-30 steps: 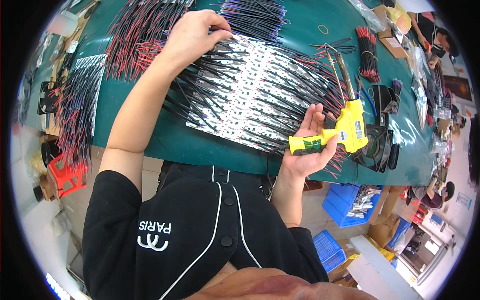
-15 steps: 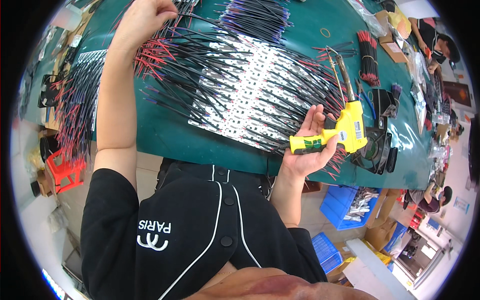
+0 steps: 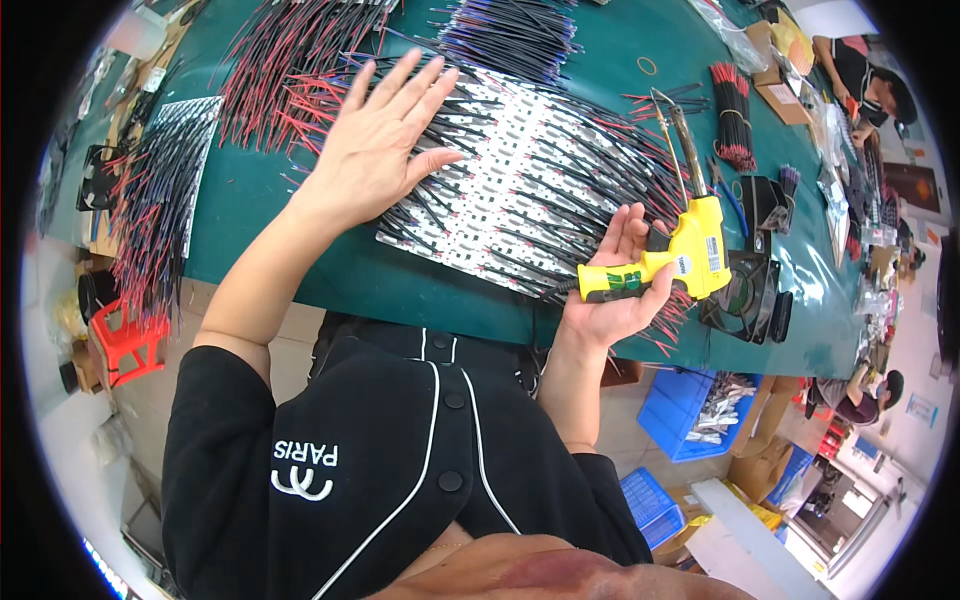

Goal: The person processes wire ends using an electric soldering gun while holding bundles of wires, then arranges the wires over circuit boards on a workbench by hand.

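Note:
In my right hand [image 3: 612, 312] rests a yellow soldering gun [image 3: 683, 258], its metal tip and thin wire-feed tube pointing away from me. My left hand [image 3: 385, 140] lies with fingers spread over the wires at the left part of a white circuit board panel [image 3: 500, 130]. Black wires with red ends [image 3: 580, 190] fan out from both sides of the panel. The hand hides some of the wires and board beneath it. Beyond the left hand spreads a pile of black and red wires [image 3: 270, 75].
A wire bundle [image 3: 513, 35] lies at the far middle, a tied bundle [image 3: 735, 115] at right. Pliers [image 3: 738, 208] and a black fan [image 3: 750, 300] sit right of the gun. Another wired panel [image 3: 207, 130] is at left. Blue bins [image 3: 665, 415] stand below; other people work at far right.
My left hand has come from the far left wire pile back toward me and right, its fingers now spread over the panel's wires. My right hand still holds the soldering gun in the same place.

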Motion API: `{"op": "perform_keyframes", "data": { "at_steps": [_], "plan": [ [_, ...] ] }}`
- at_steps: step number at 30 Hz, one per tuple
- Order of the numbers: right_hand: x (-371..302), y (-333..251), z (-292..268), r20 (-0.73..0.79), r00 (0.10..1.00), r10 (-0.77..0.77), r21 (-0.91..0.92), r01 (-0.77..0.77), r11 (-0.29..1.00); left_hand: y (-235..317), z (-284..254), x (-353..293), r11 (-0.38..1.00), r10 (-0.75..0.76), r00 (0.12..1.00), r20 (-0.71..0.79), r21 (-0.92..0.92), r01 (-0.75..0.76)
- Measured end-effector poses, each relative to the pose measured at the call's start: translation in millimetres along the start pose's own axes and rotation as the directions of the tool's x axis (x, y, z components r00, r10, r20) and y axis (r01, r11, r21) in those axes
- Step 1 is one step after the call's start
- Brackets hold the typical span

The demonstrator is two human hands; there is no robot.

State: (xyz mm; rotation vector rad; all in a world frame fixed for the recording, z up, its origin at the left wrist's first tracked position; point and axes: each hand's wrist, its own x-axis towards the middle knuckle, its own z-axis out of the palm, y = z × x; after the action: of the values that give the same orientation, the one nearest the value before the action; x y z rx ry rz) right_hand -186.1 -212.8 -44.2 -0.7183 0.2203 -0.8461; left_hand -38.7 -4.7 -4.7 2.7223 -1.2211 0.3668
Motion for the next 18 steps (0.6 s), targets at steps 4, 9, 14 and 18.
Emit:
{"op": "perform_keyframes", "data": {
  "at_steps": [4,9,14,18],
  "plan": [
    [-1,-2,3,-0.036,0.999,-0.023,0.002,0.023,1.0,-6,21,-1,0.998,-0.015,0.999,0.038,-0.063,0.017],
    [0,-2,1,-0.027,0.999,-0.019,0.032,0.02,0.999,-4,17,3,0.999,-0.01,0.999,0.054,-0.044,0.013],
    [-1,-7,3,-0.023,1.0,-0.009,0.055,0.01,0.998,4,7,10,0.998,0.024,0.996,-0.09,-0.05,-0.029],
    [-3,-10,5,-0.028,1.0,0.004,0.08,-0.001,0.997,-2,23,7,0.999,-0.005,1.0,0.029,-0.053,0.007]
  ]
}}
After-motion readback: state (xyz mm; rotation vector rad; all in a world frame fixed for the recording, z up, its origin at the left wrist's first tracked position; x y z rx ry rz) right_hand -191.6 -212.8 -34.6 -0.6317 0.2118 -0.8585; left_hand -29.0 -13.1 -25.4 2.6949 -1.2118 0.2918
